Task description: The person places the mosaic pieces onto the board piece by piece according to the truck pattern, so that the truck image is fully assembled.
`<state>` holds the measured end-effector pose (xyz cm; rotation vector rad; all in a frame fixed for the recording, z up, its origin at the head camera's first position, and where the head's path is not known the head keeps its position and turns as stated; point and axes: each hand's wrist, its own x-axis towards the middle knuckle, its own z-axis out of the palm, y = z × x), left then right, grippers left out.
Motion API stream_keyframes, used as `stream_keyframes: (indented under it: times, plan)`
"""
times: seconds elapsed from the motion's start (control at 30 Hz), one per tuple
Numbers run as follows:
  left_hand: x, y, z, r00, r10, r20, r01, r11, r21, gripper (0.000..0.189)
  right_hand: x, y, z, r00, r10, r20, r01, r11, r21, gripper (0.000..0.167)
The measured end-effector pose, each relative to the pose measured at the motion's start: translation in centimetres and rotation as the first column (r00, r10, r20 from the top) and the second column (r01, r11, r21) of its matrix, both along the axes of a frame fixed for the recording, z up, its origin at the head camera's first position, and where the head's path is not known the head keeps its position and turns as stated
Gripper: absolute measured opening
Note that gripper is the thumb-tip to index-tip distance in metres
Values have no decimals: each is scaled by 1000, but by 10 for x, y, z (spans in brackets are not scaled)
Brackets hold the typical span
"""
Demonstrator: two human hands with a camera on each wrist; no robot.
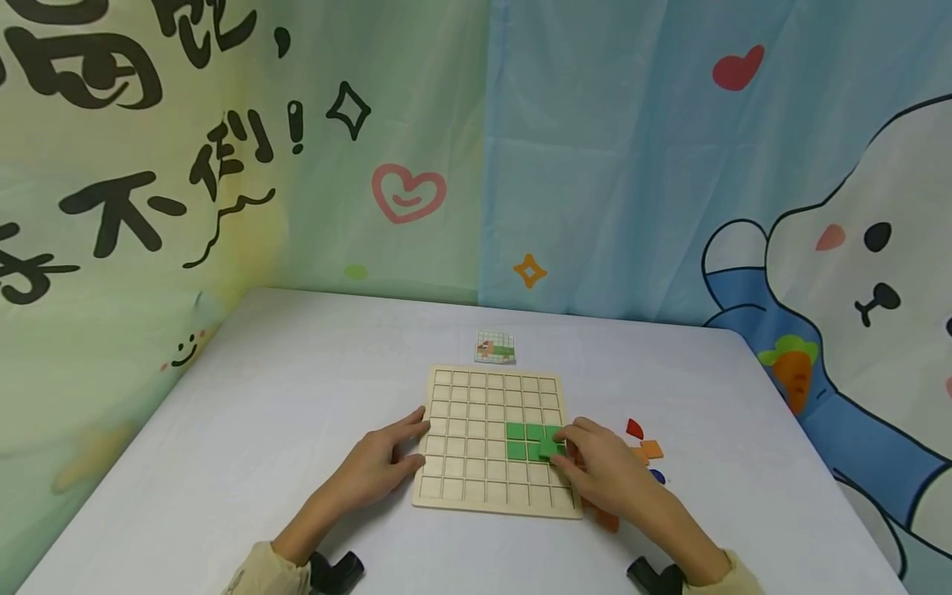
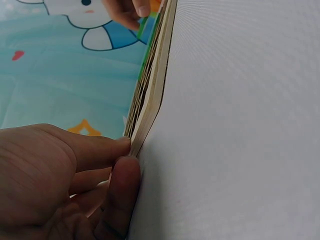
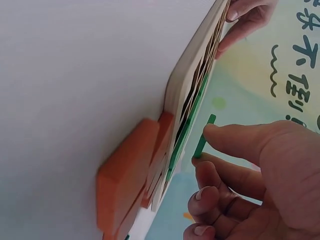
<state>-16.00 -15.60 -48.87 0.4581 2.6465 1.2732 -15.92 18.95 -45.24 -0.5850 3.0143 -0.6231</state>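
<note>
The right hand pinches a green tile between thumb and index finger, holding it just above the board by that board's right edge. Two rows of placed squares, also green, fill cells there. The left hand has its thumb and index finger spread apart, touching the board's left edge. The board lies between the left and right edges of the white surface; a picture card lies nearer the surface's far edge. Toward its right edge lie a red piece, an orange piece and a blue piece
</note>
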Motion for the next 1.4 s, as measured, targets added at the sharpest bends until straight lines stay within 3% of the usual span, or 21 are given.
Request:
stream_keyframes:
  times: [0.3,0.53,0.77,1.07,1.4]
  plan:
    - [-1,0,0,1000,-3,-2,3,1000,2,56,-3,-15,-2,1000,-14,25,13,999,30,27]
    - [-1,0,1,1000,-1,4,1,1000,1,55,-4,-21,-2,999,42,-1,-42,999,27,22]
    - [-1,0,0,1000,-1,-2,1,1000,0,55,-4,-32,-1,1000,23,21,-24,999,39,25]
    - [-1,0,0,1000,-5,-4,5,1000,-4,55,-6,-41,-2,994,94,-47,-92,995,41,22]
    - [0,-1,1,1000,-6,5,6,1000,3,56,-11,-52,-5,990,137,-40,-135,989,57,25]
